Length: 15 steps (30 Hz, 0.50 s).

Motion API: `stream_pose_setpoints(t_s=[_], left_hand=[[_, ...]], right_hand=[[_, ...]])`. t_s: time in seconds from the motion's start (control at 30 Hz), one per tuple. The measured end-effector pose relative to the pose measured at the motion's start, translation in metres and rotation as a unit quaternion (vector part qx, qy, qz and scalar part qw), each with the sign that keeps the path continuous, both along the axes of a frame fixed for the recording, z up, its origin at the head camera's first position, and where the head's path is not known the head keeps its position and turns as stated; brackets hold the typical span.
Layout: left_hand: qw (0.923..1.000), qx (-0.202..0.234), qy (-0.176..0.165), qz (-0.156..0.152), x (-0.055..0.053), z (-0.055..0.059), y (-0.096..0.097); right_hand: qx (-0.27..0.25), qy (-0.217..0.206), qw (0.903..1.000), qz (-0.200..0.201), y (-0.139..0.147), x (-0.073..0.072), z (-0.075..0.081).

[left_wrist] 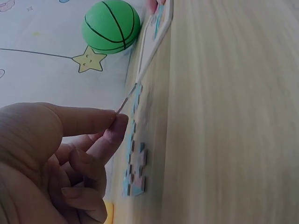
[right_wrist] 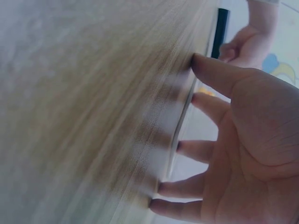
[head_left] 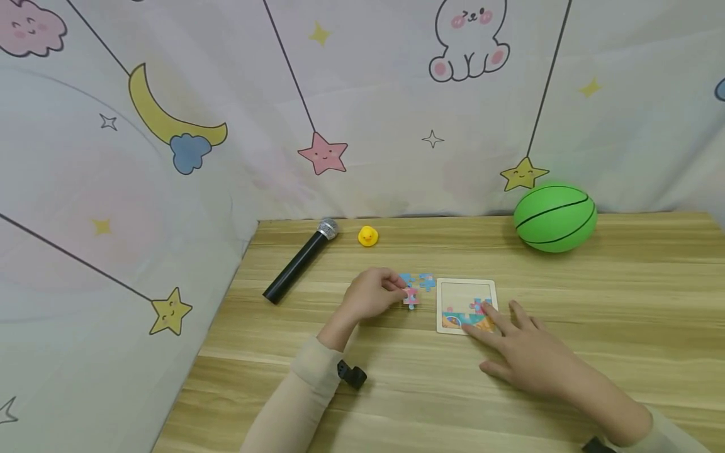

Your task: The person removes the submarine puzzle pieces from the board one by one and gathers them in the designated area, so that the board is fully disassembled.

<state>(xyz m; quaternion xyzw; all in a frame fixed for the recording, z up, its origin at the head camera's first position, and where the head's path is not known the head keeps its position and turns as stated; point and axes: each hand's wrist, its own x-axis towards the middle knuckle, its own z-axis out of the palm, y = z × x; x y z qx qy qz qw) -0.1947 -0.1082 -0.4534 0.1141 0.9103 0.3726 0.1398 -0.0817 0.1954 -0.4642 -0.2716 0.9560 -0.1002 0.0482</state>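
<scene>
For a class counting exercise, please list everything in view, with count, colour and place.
Puzzle tray: one, pale, right of centre
Pieces in tray: count unclear, multicoloured, lower part
Held piece: one, pink-blue, left of tray
Loose pieces: several, blue and pink, left of tray
Ball: one, green, back right
Toy duck: one, yellow, back
Microphone: one, black and silver, back left
Table: one, wood-toned, beneath these
Backdrop: count unclear, pale with cartoons, behind and left
Wrist devices: two, black, one per wrist
Sleeves: two, cream, on forearms
Left grip: one, bare, pinching held piece
Right grip: one, bare, spread over tray's right
</scene>
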Motion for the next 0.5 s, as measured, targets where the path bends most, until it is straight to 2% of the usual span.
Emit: stream_pose_setpoints(t_s=[0.17,0.5], left_hand=[[0.9998,-0.017,-0.001,0.006,-0.0002,-0.0010,-0.0039],[0.9981,-0.058,0.019,0.007,0.0003,-0.0047,-0.0047]], right_hand=[[-0.001,-0.004,1.0000,-0.001,0.0004,-0.0002,-0.0001],[-0.001,-0.001,1.0000,0.000,0.0004,-0.0003,-0.0008]])
